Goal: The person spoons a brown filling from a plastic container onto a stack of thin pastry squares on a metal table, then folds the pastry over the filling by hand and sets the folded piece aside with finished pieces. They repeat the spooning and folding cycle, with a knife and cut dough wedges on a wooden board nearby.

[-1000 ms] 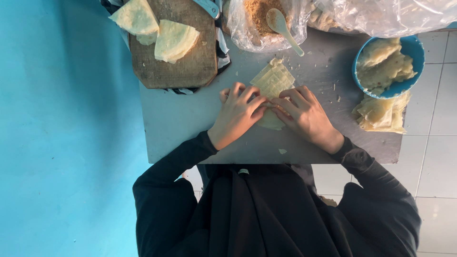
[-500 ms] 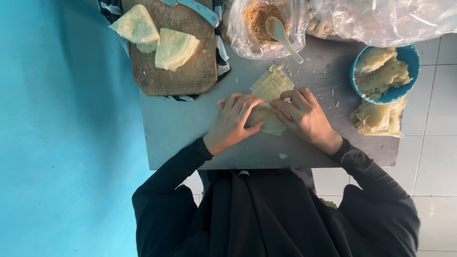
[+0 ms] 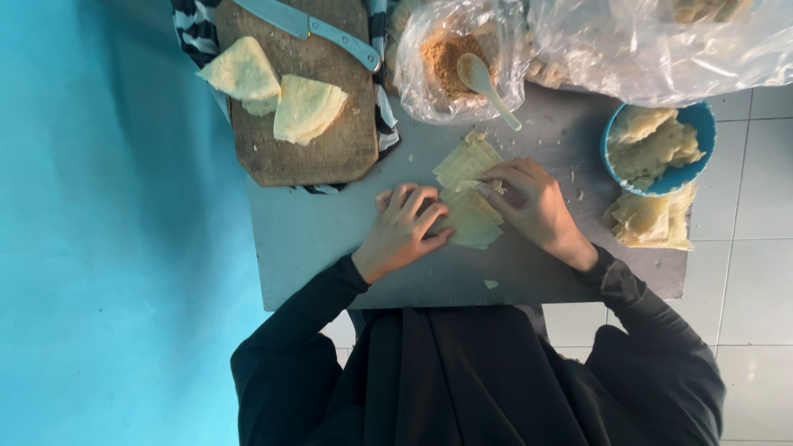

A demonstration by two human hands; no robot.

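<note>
A stack of thin pale-yellow pastry sheets (image 3: pixel 467 183) lies in the middle of the small grey table (image 3: pixel 330 239). My left hand (image 3: pixel 402 230) presses on the stack's left edge with bent fingers. My right hand (image 3: pixel 533 202) rests on its right side, and the fingertips pinch the top sheet near the middle. Both sleeves are black.
A wooden cutting board (image 3: pixel 310 140) at the back left carries two wedge-shaped pastry pieces (image 3: pixel 273 91) and a knife (image 3: pixel 310 29). A plastic bag with brown filling and a spoon (image 3: pixel 487 87) sits behind the stack. A blue bowl (image 3: pixel 661 149) with folded pastry stands at the right.
Both hands have shifted slightly on the stack. My right hand's fingers have curled in and now pinch the top sheet. The view has tilted toward the far side of the table.
</note>
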